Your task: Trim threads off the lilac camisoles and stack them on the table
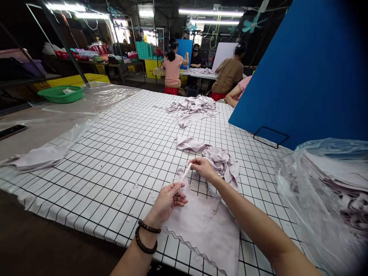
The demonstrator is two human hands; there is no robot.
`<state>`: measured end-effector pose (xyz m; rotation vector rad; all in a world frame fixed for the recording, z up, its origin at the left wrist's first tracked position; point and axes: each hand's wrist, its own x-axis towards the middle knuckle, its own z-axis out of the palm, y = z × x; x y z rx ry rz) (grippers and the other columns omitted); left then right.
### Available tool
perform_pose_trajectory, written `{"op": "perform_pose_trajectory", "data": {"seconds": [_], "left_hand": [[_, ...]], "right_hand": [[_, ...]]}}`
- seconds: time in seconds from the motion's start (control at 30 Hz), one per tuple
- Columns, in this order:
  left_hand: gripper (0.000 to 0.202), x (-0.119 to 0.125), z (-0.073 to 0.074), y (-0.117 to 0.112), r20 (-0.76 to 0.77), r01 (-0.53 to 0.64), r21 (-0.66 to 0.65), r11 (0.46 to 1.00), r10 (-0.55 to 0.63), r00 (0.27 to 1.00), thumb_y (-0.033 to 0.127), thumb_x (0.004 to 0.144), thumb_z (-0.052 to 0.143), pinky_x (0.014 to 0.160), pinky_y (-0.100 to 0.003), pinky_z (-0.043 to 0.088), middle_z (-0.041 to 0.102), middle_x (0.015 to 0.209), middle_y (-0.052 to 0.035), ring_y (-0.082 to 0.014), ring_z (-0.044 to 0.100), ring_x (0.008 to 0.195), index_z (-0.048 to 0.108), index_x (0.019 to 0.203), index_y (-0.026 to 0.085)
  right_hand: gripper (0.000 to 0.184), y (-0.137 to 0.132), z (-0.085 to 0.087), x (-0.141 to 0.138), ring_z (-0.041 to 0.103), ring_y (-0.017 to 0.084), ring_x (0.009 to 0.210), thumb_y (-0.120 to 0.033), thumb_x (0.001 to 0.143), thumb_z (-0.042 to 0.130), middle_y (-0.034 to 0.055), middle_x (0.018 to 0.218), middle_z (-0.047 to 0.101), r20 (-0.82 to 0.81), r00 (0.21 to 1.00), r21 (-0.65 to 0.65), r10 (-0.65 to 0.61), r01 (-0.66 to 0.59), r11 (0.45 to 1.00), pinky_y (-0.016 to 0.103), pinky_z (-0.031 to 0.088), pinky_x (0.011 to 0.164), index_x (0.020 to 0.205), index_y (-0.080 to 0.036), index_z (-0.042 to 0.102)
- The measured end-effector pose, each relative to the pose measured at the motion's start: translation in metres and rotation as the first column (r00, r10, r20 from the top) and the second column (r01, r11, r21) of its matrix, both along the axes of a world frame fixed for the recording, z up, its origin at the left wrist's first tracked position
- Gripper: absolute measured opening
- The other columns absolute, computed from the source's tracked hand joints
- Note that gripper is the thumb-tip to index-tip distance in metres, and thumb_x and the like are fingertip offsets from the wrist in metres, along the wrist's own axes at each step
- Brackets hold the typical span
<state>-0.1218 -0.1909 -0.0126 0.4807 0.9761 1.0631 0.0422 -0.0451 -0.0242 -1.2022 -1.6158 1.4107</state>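
Note:
A pale lilac garment (207, 226) lies flat on the gridded table (120, 153) in front of me, its scalloped edge toward me. A narrow strap of it (184, 174) is stretched between my hands. My left hand (168, 201), with bead bracelets on the wrist, pinches the strap's lower end. My right hand (202, 168) pinches its upper end. A crumpled heap of similar lilac pieces (221, 161) sits just behind my right hand.
A second lilac heap (194, 109) lies farther back. A clear plastic bag of stacked cloth (330, 191) sits at right, below a blue board (301, 73). Plastic sheeting (57, 126) and a green basin (61, 94) are at left. Other people sit at a far table (201, 73).

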Motion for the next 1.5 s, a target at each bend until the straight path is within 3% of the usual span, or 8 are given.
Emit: {"op": "perform_pose_trajectory", "data": {"seconds": [0.2,0.7,0.9,1.03,1.13,1.2,1.4,1.5], "left_hand": [[0.036,0.001,-0.002,0.0,-0.048,-0.029,0.016,0.999,0.029,0.998,0.042,0.084,0.06,0.048,-0.019,0.05,0.064,0.067,-0.0022,-0.0134,0.066,0.058,0.055,0.107,0.015],[0.035,0.001,0.0,-0.003,-0.055,0.028,0.022,0.999,-0.027,0.998,0.038,0.083,0.061,0.054,-0.019,0.053,0.066,0.079,-0.0067,-0.0143,0.068,0.064,0.058,0.107,0.013],[0.041,0.003,0.002,-0.003,-0.137,0.06,0.025,0.998,-0.056,0.989,0.045,0.083,0.06,0.054,-0.018,0.052,0.067,0.08,-0.0078,-0.0146,0.069,0.066,0.059,0.108,0.012],[0.041,0.005,0.002,-0.004,-0.198,0.114,0.057,0.992,-0.101,0.975,0.048,0.082,0.06,0.054,-0.018,0.052,0.067,0.079,-0.0063,-0.0141,0.069,0.064,0.059,0.105,0.013],[0.041,0.006,-0.001,-0.003,-0.234,0.162,0.077,0.984,-0.14,0.962,0.049,0.081,0.06,0.053,-0.019,0.052,0.066,0.077,-0.0052,-0.0129,0.067,0.06,0.06,0.099,0.012],[0.041,0.006,-0.004,-0.003,-0.268,0.182,0.067,0.981,-0.158,0.95,0.05,0.08,0.061,0.053,-0.019,0.052,0.066,0.075,-0.0051,-0.0128,0.067,0.059,0.059,0.094,0.012],[0.044,0.011,-0.008,-0.005,-0.388,0.204,0.045,0.978,-0.171,0.906,0.058,0.08,0.054,0.047,-0.023,0.05,0.062,0.064,-0.0022,-0.0156,0.065,0.052,0.052,0.084,0.014],[0.044,0.007,-0.004,-0.009,-0.556,0.206,0.098,0.974,-0.119,0.823,0.058,0.083,0.047,0.04,-0.023,0.045,0.059,0.066,0.0012,-0.0129,0.059,0.044,0.053,0.098,0.017]], "right_hand": [[0.022,-0.004,0.007,0.002,0.044,0.006,0.043,-0.033,0.07,0.066,0.0017,0.07,0.068,0.091,0.995,-0.082,0.05,-0.042,0.996,0.018,0.034,0.04,0.084,-0.016,0.066],[0.018,-0.004,0.004,0.007,0.047,0.009,0.049,-0.025,0.071,0.06,0.0009,0.069,0.065,0.2,0.98,-0.039,0.017,-0.009,0.999,0.021,0.037,0.045,0.084,-0.015,0.067],[0.034,-0.014,0.022,0.011,0.055,0.013,0.072,-0.008,0.071,0.047,0.0043,0.101,0.064,0.36,0.93,0.293,-0.076,-0.035,0.956,0.027,0.045,0.069,0.096,-0.019,0.066],[0.033,-0.039,0.05,0.009,0.055,0.013,0.073,-0.017,0.083,0.047,0.0044,0.105,0.064,0.341,0.906,0.253,0.252,-0.346,0.903,0.027,0.046,0.068,0.113,-0.023,0.06],[0.033,-0.057,0.063,0.005,0.058,0.015,0.079,-0.029,0.087,0.052,0.0051,0.106,0.064,0.361,0.75,0.099,0.555,-0.622,0.777,0.028,0.047,0.071,0.12,-0.024,0.057],[0.03,-0.063,0.064,0.005,0.058,0.017,0.086,-0.034,0.087,0.054,0.0058,0.104,0.065,0.402,0.693,0.081,0.598,-0.678,0.731,0.028,0.047,0.075,0.114,-0.022,0.061],[0.025,-0.059,0.046,0.014,0.052,0.01,0.056,-0.04,0.081,0.061,0.0016,0.075,0.063,0.345,0.759,-0.078,0.553,-0.564,0.822,0.021,0.042,0.049,0.091,-0.018,0.067],[0.023,-0.054,0.036,0.019,0.048,0.009,0.051,-0.04,0.078,0.063,-0.001,0.066,0.057,0.352,0.808,-0.084,0.473,-0.476,0.876,0.02,0.04,0.046,0.083,-0.017,0.067]]}}
